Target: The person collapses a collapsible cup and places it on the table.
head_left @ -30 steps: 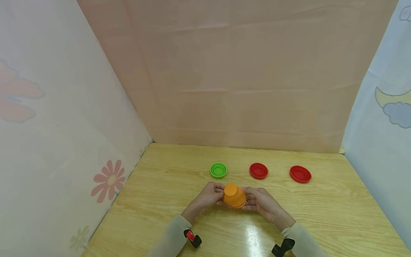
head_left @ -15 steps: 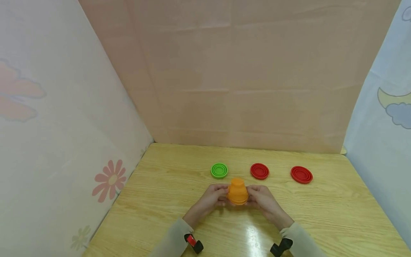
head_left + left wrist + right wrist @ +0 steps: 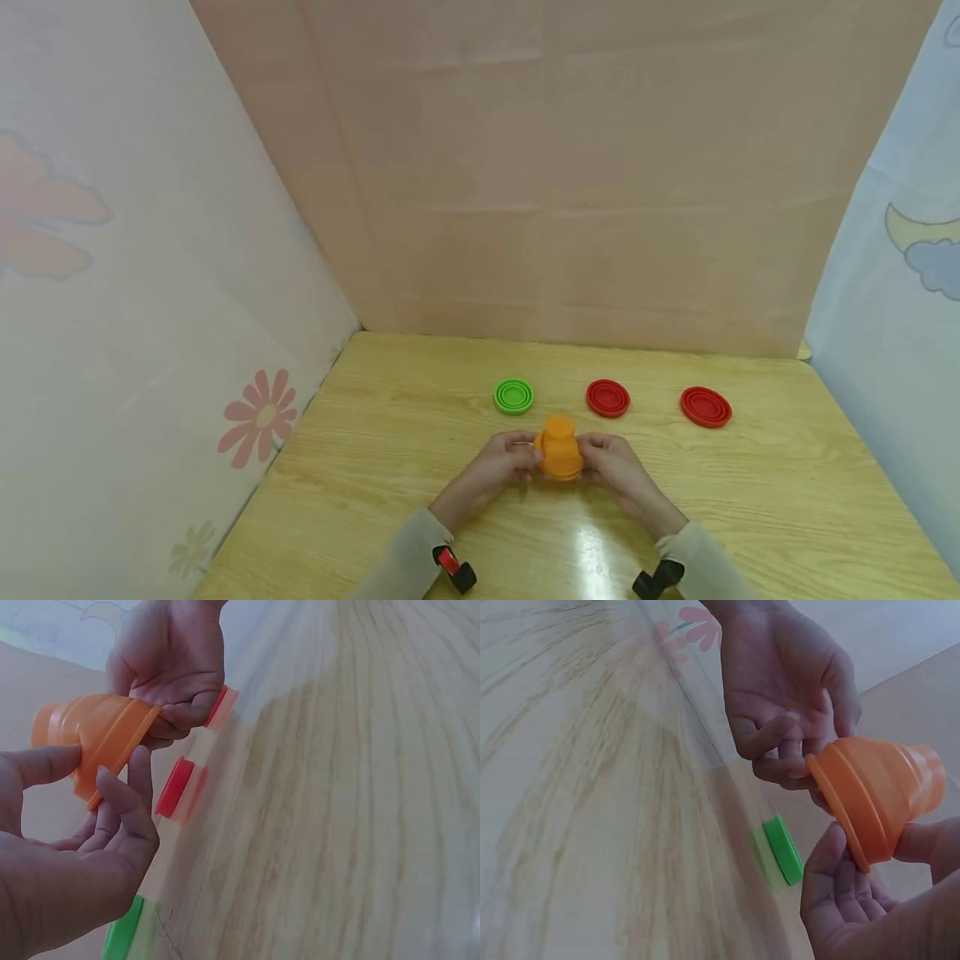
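An orange collapsible silicone cup point(image 3: 560, 454) is held above the table between both hands, its ringed wall drawn out, wide rim down and narrow base up. In the left wrist view the left hand point(image 3: 82, 855) pinches the cup point(image 3: 105, 735) with the thumb on its wall and fingers at the rim. The right hand point(image 3: 885, 892) grips the opposite side in the right wrist view, thumb on the wall and fingertips under the rim. The cup's wall looks slightly dented and uneven. Its inside is hidden from every view.
Behind the hands a flat green collapsed cup point(image 3: 513, 397) lies on the wooden table point(image 3: 420, 392). To its right are two flat red collapsed cups, the nearer-to-middle red cup point(image 3: 608, 398) and the far-right red cup point(image 3: 706, 407). Cloth-covered walls border the table.
The orange cup has shifted slightly right and turned more upright, its base swinging away from the person. Both hands keep hold of it, and the right fingers have curled in closer.
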`<state>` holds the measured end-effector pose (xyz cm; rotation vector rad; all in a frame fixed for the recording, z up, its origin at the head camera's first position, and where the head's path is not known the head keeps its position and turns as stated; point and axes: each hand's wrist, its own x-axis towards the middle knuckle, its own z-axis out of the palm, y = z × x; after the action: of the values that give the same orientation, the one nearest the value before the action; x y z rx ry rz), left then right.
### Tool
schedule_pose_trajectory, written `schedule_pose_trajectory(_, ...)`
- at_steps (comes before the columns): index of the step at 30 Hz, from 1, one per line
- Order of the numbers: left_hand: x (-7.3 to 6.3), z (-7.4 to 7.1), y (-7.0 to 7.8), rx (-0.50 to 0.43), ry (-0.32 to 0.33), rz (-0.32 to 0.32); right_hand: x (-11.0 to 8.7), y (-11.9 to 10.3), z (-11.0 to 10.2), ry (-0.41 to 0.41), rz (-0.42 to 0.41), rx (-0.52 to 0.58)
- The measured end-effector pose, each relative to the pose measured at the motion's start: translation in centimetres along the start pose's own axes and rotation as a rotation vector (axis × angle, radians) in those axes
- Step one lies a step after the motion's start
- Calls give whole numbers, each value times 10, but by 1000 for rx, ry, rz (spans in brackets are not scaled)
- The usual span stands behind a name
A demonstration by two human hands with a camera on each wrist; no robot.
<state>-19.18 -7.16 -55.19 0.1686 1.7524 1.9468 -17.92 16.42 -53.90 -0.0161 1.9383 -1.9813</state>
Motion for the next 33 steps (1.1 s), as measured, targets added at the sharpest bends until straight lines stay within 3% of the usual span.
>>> schedule_pose_trajectory(8, 2, 3, -3, 139, 178, 65, 0, -1, -8, -238, -21, 66)
schedule_pose_trajectory(18, -4, 6, -1, 191, 199, 83, -1, 4, -8, -287, -19, 85)
schedule_pose_trajectory(26, -6, 3, 0, 173, 157, 68, -3, 0, -3, -250, -24, 58)
schedule_pose_trajectory(33, -11, -3, 5, 169, -15, 110, -5, -5, -4, -184, -44, 14)
